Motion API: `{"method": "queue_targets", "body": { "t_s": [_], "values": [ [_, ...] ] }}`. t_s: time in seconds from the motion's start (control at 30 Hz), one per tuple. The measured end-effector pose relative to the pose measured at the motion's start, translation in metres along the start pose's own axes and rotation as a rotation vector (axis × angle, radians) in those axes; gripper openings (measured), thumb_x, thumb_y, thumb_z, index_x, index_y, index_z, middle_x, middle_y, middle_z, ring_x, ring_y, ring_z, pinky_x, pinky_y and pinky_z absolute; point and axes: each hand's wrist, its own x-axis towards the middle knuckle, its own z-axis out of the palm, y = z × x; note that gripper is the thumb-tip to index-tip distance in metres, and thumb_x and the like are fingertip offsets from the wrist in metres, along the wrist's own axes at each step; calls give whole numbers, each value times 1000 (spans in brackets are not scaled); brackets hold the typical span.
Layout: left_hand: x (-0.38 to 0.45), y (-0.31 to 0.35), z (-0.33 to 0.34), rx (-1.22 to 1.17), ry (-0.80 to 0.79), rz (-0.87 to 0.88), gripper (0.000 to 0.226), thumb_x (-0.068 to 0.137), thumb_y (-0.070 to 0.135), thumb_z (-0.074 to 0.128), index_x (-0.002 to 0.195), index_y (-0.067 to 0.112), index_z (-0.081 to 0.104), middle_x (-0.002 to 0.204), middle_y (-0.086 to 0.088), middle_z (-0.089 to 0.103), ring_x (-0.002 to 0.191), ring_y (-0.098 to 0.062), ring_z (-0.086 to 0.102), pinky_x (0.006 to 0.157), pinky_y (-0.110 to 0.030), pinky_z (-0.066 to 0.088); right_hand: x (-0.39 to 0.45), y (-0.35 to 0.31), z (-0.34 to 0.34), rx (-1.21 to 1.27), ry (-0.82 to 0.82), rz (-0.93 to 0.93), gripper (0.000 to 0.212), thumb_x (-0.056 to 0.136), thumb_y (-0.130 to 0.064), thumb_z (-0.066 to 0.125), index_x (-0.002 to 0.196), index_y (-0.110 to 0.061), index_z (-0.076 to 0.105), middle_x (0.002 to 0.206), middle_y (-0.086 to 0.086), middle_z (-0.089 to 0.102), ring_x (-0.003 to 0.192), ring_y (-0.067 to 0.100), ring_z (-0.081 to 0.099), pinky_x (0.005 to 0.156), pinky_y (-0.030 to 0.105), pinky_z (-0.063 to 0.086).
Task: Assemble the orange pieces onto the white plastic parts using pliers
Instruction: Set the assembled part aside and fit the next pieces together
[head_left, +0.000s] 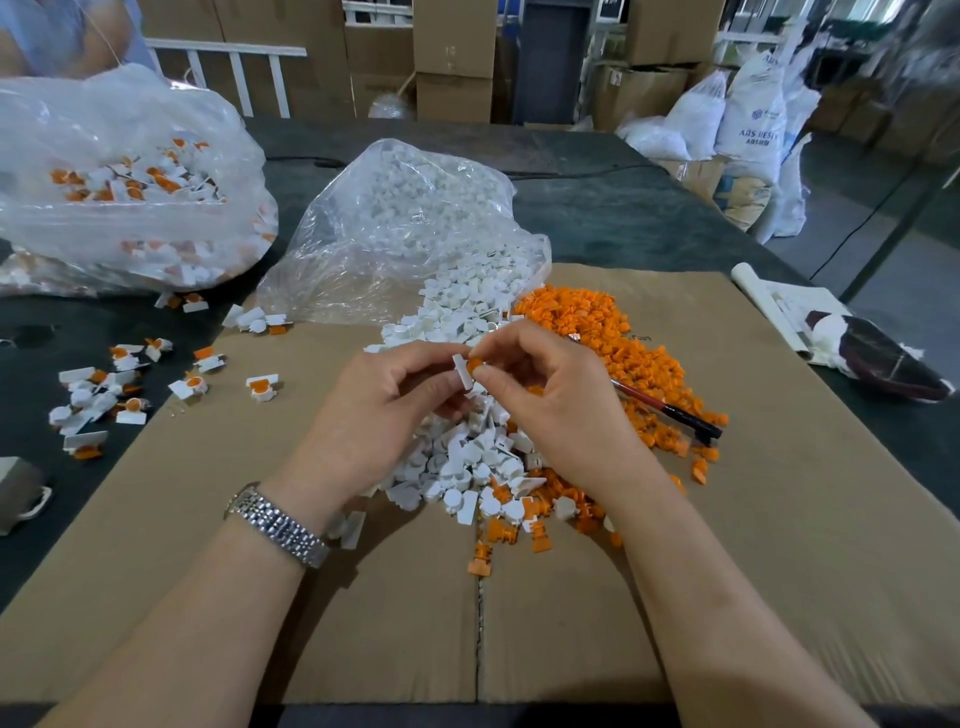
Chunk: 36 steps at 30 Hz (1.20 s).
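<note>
**Pressing an orange piece onto a white part**

My left hand (395, 400) held a white plastic part (463, 370) pinched between thumb and curled fingers, lifted just above the heap of white parts (467, 457) on the cardboard sheet (779, 545). My right hand (550, 400) met it from the other side, its thumb and forefinger pinching a small orange piece (474, 364) against that white part, so the two touched at my fingertips.

The pliers (670, 410), red and black in the handle, lay on the cardboard just right of my right hand, resting across the pile of orange pieces (597, 332); neither hand touched them. That orange pile spread beyond and to the right of the white heap, and the two mixed at the heap's near edge.

Beyond the heap sat a clear bag of white parts (410, 223), its mouth spilling onto the cardboard. Well to the left of the cardboard, on the dark table (597, 218), finished white-and-orange assemblies (104, 395) lay scattered, and a second clear bag (119, 176) farther back held more of them. I wore a metal watch (278, 525) on my left wrist.
</note>
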Motion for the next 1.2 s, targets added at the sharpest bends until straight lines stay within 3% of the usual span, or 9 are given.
{"method": "queue_targets", "body": {
  "t_s": [0.17,0.27,0.37,0.5,0.6,0.7,0.97,1.1,1.2],
  "values": [
    [1,-4,-4,-330,-89,-116,23,101,9,59,115,12,76,94,-13,78,82,-20,73,79,-25,59,-1,-2,-1,74,-39,-27,24,92,-17,74,114,-25,69,90,-5,66,87,14,65,83,28,57],
    [3,-8,-8,-459,-135,-154,23,93,16,63,108,11,79,93,-15,76,83,-20,71,79,-25,59,-1,-2,-3,70,-55,-56,29,92,-15,74,119,-24,70,91,-6,66,90,13,66,86,28,56],
    [3,-10,-9,-459,-149,-158,26,91,19,65,112,14,79,92,-11,76,83,-19,71,79,-23,58,-1,-2,-3,50,-36,-69,25,92,-16,74,116,-22,72,92,-6,68,91,13,67,86,25,56],
    [4,-10,-10,-456,-174,-121,27,96,11,64,120,15,77,108,-15,77,98,-25,73,90,-30,57,-1,-1,-1,21,34,-87,25,90,-13,75,114,-21,73,93,-6,70,91,11,68,84,23,56],
    [4,-7,-8,-541,-155,-122,28,96,20,62,119,14,77,109,-17,76,99,-26,73,89,-29,58,-1,0,0,-15,67,-124,25,89,-11,77,113,-17,74,94,-5,71,90,12,68,83,24,57],
    [3,-7,-6,-458,-107,-129,25,96,30,67,116,21,79,108,-14,78,99,-28,75,90,-29,59,-1,0,3,-72,89,-180,25,89,-12,77,113,-12,75,94,-5,70,88,10,67,82,24,56],
    [3,-6,-4,-536,-10,-186,21,84,22,75,102,12,80,99,-22,77,91,-31,77,77,-27,62,0,1,6,-186,162,-267,25,88,-12,78,114,-12,77,91,-1,70,83,7,64,79,18,53],
    [3,-2,-5,-583,10,-213,6,82,19,75,84,14,78,91,-23,77,84,-29,78,72,-26,62,2,4,4,-123,141,-260,26,87,-9,78,113,-8,76,91,1,70,83,9,65,80,20,54],
    [3,0,-9,-579,-10,-267,10,85,20,73,81,13,79,91,-24,77,84,-32,78,68,-25,62,1,3,4,-119,99,-249,26,87,-10,78,113,-8,77,91,1,70,85,9,65,82,26,55]
  ]
}}
